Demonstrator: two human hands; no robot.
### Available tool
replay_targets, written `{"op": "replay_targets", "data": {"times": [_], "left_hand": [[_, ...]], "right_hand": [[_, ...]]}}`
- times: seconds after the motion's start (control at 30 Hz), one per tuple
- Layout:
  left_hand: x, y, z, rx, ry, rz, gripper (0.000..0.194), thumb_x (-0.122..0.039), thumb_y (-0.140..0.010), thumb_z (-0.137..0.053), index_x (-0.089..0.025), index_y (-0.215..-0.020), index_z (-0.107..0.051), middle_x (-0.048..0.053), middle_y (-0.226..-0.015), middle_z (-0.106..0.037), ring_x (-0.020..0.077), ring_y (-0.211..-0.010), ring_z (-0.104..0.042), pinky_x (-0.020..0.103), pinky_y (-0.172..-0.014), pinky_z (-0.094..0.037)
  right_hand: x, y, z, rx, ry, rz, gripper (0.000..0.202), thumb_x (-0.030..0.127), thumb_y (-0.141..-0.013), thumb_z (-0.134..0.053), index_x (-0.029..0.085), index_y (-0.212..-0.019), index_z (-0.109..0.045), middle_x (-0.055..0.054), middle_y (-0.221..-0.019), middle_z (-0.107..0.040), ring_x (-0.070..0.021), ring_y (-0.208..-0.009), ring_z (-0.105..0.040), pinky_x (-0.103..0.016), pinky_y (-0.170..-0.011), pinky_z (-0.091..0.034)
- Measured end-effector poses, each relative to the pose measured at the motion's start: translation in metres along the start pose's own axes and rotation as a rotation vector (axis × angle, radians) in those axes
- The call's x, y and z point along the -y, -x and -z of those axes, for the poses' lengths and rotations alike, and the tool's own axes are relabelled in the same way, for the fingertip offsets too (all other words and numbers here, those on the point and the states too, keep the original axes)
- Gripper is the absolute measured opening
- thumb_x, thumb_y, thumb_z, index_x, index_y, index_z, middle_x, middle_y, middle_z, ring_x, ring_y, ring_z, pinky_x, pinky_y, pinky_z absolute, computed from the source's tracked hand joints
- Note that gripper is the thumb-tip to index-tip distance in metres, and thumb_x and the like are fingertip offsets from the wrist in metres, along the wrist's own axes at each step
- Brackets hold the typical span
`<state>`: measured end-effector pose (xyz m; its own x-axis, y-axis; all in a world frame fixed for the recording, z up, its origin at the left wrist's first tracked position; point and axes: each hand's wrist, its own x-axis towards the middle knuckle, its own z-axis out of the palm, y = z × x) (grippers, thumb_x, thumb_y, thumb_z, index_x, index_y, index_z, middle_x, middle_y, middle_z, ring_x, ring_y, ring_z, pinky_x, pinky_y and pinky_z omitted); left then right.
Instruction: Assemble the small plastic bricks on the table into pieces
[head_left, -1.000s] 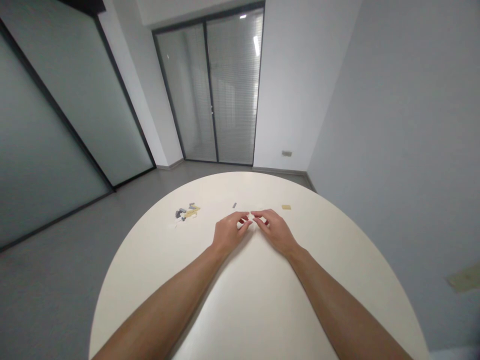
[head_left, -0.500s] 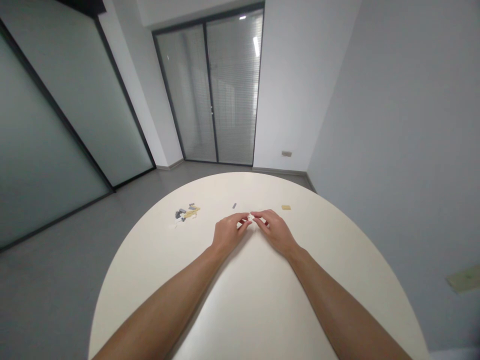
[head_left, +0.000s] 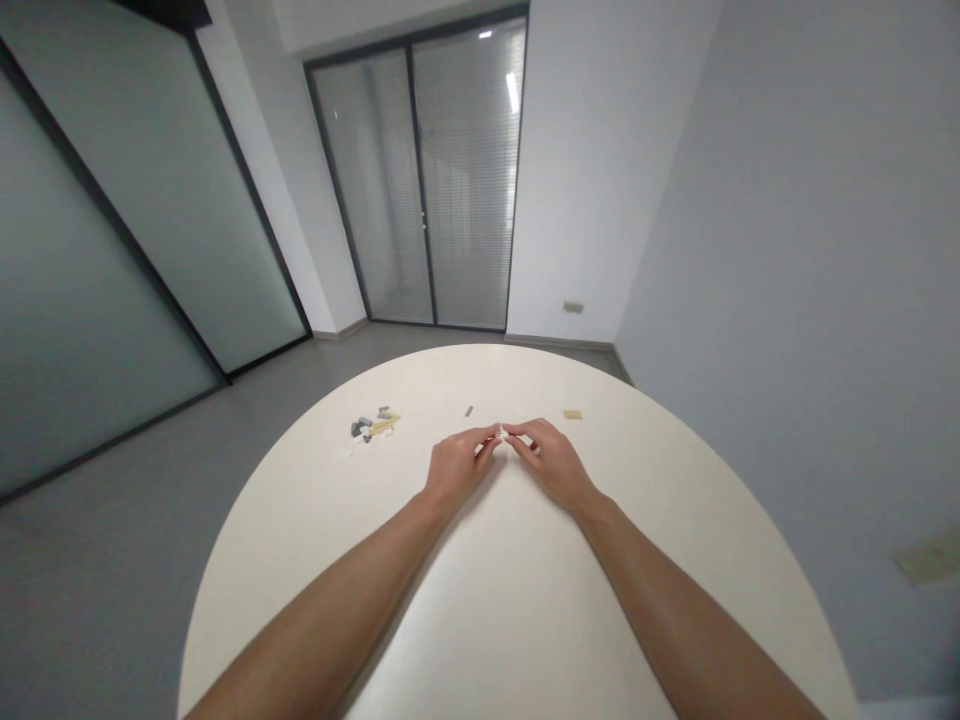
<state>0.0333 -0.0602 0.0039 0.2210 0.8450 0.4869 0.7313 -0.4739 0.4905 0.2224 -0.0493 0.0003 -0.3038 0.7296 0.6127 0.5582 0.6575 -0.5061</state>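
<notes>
Round white table (head_left: 510, 600), one, before dark-framed glass doors (head_left: 469, 220). Small white piece (head_left: 502, 433): one, held over the table's far half, mostly hidden by fingertips. Left hand (head_left: 461, 463) and right hand (head_left: 553, 462): thumb and index narrowed to a pinch on it, from opposite sides. Just beyond: one gray strip (head_left: 469, 411). Rightward: one flat yellow piece (head_left: 572, 414). Well left: one mixed pile (head_left: 381, 427), gray, yellow, white; count unresolved. Far rim curves behind all; tabletop extends either side.

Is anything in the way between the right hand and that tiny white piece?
Nothing visible: the tiny white piece is between the right hand and left hand. The loose grey piece and yellow piece lie outside that gap.
</notes>
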Motion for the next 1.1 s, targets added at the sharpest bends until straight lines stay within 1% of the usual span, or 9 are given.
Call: {"op": "replay_targets", "data": {"times": [0.23, 0.4, 0.63, 0.87, 1.1], "left_hand": [[-0.0004, 0.0000, 0.0006, -0.004, 0.012, 0.000, 0.026, -0.034, -0.097, -0.054, -0.031, -0.116, -0.071, -0.002, -0.115, -0.074, 0.0162, -0.092, -0.072, 0.029, -0.086, -0.054], [-0.0034, 0.0003, 0.0034, 0.002, 0.011, -0.002, 0.025, -0.035, -0.098, -0.051, -0.032, -0.113, -0.072, -0.002, -0.108, -0.076, 0.0147, -0.084, -0.071, 0.027, -0.083, -0.053], [-0.0026, 0.0006, 0.0033, 0.026, -0.037, 0.009, 0.024, -0.036, -0.098, -0.051, -0.030, -0.107, -0.072, -0.002, -0.098, -0.077, 0.0145, -0.081, -0.071, 0.024, -0.076, -0.050], [-0.0039, 0.0002, 0.0027, 0.050, -0.033, 0.027, 0.024, -0.036, -0.098, -0.050, -0.030, -0.108, -0.071, -0.002, -0.097, -0.077, 0.0141, -0.078, -0.071, 0.024, -0.075, -0.050], [-0.0039, 0.0001, 0.0024, 0.024, -0.011, 0.017, 0.021, -0.034, -0.098, -0.051, -0.029, -0.108, -0.069, -0.003, -0.098, -0.077, 0.0133, -0.079, -0.070, 0.024, -0.076, -0.050]], "right_hand": [[-0.0022, 0.0003, -0.0018, -0.006, -0.019, -0.011, 0.025, 0.040, -0.097, -0.054, 0.025, -0.109, -0.070, -0.006, -0.102, -0.072, -0.0220, -0.097, -0.063, -0.034, -0.073, -0.057], [-0.0009, -0.0002, -0.0010, -0.004, -0.010, -0.012, 0.026, 0.042, -0.097, -0.053, 0.025, -0.106, -0.071, -0.007, -0.099, -0.072, -0.0220, -0.095, -0.063, -0.035, -0.073, -0.056], [0.0031, -0.0010, 0.0011, 0.006, 0.002, -0.022, 0.025, 0.042, -0.098, -0.052, 0.026, -0.101, -0.071, -0.005, -0.096, -0.072, -0.0207, -0.094, -0.063, -0.033, -0.074, -0.056], [0.0023, -0.0007, 0.0003, -0.010, 0.007, 0.001, 0.022, 0.038, -0.098, -0.053, 0.026, -0.103, -0.070, -0.006, -0.097, -0.071, -0.0212, -0.095, -0.063, -0.035, -0.076, -0.057], [0.0047, 0.0000, 0.0008, -0.009, -0.032, 0.012, 0.020, 0.034, -0.096, -0.054, 0.026, -0.108, -0.068, -0.005, -0.101, -0.071, -0.0205, -0.094, -0.063, -0.032, -0.070, -0.057]]}}
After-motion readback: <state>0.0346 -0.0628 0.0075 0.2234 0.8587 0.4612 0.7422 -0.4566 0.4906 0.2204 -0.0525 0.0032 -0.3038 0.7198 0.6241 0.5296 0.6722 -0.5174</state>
